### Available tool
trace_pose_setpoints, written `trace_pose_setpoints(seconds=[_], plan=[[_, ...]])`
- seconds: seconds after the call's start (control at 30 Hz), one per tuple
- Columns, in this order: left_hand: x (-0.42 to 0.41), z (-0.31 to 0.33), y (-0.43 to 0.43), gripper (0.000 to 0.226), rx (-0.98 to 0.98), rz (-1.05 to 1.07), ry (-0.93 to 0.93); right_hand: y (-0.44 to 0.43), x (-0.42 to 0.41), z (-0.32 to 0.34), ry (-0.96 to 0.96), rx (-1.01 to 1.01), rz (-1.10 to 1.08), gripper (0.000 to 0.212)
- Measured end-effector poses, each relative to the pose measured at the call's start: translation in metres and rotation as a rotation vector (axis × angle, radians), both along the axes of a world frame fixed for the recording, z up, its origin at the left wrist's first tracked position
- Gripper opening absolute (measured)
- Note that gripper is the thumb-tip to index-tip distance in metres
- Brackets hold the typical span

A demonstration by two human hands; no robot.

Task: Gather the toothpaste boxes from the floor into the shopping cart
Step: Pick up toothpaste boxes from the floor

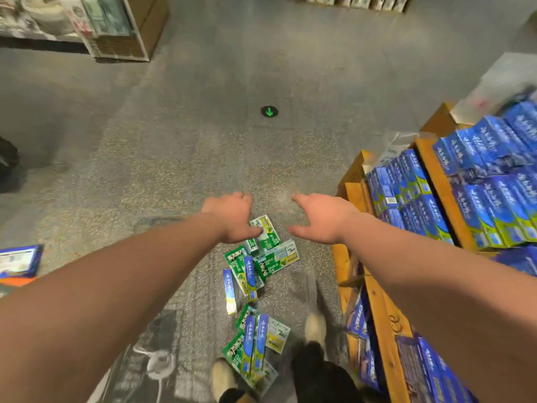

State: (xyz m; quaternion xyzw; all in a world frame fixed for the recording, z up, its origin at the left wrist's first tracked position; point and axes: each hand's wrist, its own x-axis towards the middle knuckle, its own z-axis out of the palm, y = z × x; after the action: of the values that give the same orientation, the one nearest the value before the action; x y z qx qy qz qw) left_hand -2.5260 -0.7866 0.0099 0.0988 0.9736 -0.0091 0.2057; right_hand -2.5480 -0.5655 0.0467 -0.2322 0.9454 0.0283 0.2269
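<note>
a: head view, nearest first: where are the toothpaste boxes (253,338)?
b: a near heap (247,353) lies beside the person's shoes (315,327) and a far heap (263,258) just beyond, both flat on the floor (174,141).
a: and the hands?
b: the left hand (232,216) and right hand (319,219) hang apart over the far heap, fingers loosely spread and holding nothing. they look set to scoop up several boxes.
a: room to move?
b: the wooden shelf (377,315) crowds the right. the floor is open to the left and ahead, toward the green arrow (269,111). no cart is clearly in view.
</note>
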Motion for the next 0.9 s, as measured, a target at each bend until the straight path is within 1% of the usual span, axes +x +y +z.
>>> trace_pose_setpoints(seconds=[0.2, 0.3, 0.4, 0.5, 0.57, 0.6, 0.7, 0.73, 0.83, 0.9], plan=[[-0.088, -0.048, 0.008, 0.089, -0.007, 0.047, -0.020, -0.001, -0.111, -0.062, -0.052, -0.002, 0.031, 0.073], [-0.130, -0.090, 0.011, 0.084, 0.013, 0.131, -0.052, -0.010, -0.158, -0.112, -0.099, -0.003, 0.088, 0.068], [-0.157, -0.148, 0.017, 0.078, 0.079, 0.213, -0.097, -0.019, -0.186, -0.182, -0.179, -0.012, 0.167, 0.062], [-0.158, -0.219, 0.021, 0.075, 0.139, 0.277, -0.143, -0.034, -0.194, -0.258, -0.253, 0.029, 0.223, 0.065], [-0.149, -0.272, 0.021, 0.070, 0.159, 0.341, -0.208, -0.046, -0.192, -0.311, -0.277, 0.048, 0.257, 0.066], [-0.144, -0.300, 0.020, 0.068, 0.169, 0.384, -0.247, -0.054, -0.189, -0.337, -0.290, 0.043, 0.276, 0.064], [-0.127, -0.382, 0.014, 0.067, 0.218, 0.489, -0.354, -0.072, -0.178, -0.417, -0.320, 0.027, 0.322, 0.050], [-0.123, -0.407, 0.010, 0.064, 0.237, 0.527, -0.370, -0.077, -0.173, -0.444, -0.333, 0.036, 0.329, 0.048], [-0.106, -0.480, 0.000, 0.049, 0.238, 0.635, -0.413, -0.089, -0.158, -0.521, -0.350, 0.064, 0.376, 0.051], [-0.092, -0.527, -0.004, 0.052, 0.223, 0.733, -0.441, -0.094, -0.147, -0.570, -0.374, 0.095, 0.440, 0.056]])
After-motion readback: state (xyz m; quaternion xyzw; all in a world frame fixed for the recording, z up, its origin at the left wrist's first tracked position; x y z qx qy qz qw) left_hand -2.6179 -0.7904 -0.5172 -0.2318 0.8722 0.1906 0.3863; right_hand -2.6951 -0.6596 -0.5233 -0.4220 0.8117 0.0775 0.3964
